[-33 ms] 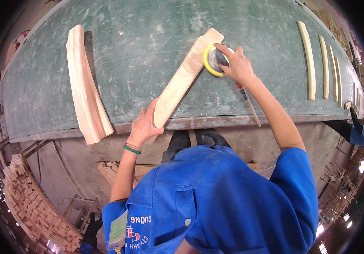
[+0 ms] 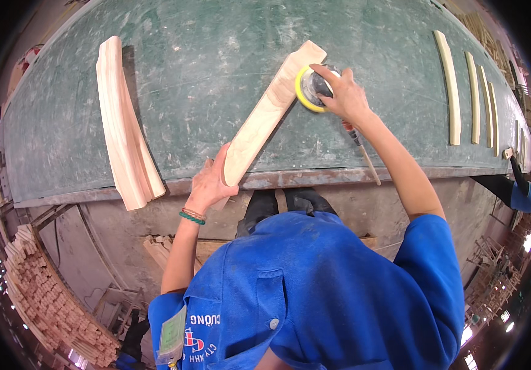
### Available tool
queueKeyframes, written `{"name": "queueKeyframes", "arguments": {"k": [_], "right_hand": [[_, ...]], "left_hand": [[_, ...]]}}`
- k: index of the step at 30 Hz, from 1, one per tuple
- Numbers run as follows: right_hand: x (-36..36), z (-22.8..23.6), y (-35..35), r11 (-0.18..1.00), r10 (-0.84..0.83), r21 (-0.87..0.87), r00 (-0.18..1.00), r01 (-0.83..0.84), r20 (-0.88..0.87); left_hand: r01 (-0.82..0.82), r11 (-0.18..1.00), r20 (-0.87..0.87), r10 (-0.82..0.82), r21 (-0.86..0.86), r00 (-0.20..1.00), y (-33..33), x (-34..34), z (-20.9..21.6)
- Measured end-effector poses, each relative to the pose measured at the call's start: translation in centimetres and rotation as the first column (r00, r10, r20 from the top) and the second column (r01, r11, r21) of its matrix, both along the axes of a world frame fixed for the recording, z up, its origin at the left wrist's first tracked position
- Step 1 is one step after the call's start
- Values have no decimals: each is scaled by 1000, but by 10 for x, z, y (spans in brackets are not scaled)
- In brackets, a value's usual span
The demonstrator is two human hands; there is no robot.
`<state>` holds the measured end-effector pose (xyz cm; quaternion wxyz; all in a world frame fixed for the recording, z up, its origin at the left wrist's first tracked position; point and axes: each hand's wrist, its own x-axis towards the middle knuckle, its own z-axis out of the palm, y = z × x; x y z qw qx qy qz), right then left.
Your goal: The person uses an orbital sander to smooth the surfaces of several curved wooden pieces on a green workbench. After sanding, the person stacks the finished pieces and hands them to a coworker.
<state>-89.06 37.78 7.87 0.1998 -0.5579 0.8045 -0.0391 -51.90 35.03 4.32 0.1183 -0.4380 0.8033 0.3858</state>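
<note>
A pale wooden slat (image 2: 264, 114) with a shaped far end slants across the green worktop, its near end sticking out past the front edge. My left hand (image 2: 209, 182) is closed around that near end. My right hand (image 2: 347, 95) grips an orbital sander (image 2: 316, 80) from above. Its yellow pad is tilted against the right side of the slat, near the far end. From the sander a hose (image 2: 364, 154) runs back toward the front edge. How much of the pad touches the wood I cannot tell.
Two or so curved wooden pieces (image 2: 120, 123) lie side by side at left. Several slats (image 2: 449, 92) are spaced out along the right of the green worktop (image 2: 204, 37). Stacked wood (image 2: 49, 296) stands at lower left. A co-worker's blue sleeve (image 2: 523, 197) shows at far right.
The sander has shifted very slightly to the left in my right hand. My left hand and the slat stay where they were.
</note>
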Motion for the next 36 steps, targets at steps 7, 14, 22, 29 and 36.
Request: {"name": "queueKeyframes", "arguments": {"k": [7, 14, 22, 29, 36], "right_hand": [[-11, 1, -1, 997, -62, -35, 998, 61, -8], [43, -4, 7, 976, 219, -39, 968, -216, 126], [-27, -14, -91, 948, -137, -287, 990, 134, 10], [-5, -24, -78, 951, -82, -296, 996, 84, 21], [-5, -24, -78, 946, -79, -314, 997, 78, 9]], "left_hand": [[-3, 1000, 14, 3, -13, 1000, -3, -6, -5], [-20, 1000, -2, 20, -8, 1000, -4, -5, 1], [7, 1000, 14, -7, -1, 1000, -5, -10, -2], [-14, 1000, 6, 14, -7, 1000, -3, -5, -4], [-9, 999, -13, 8, -33, 1000, -4, -6, -2]]}}
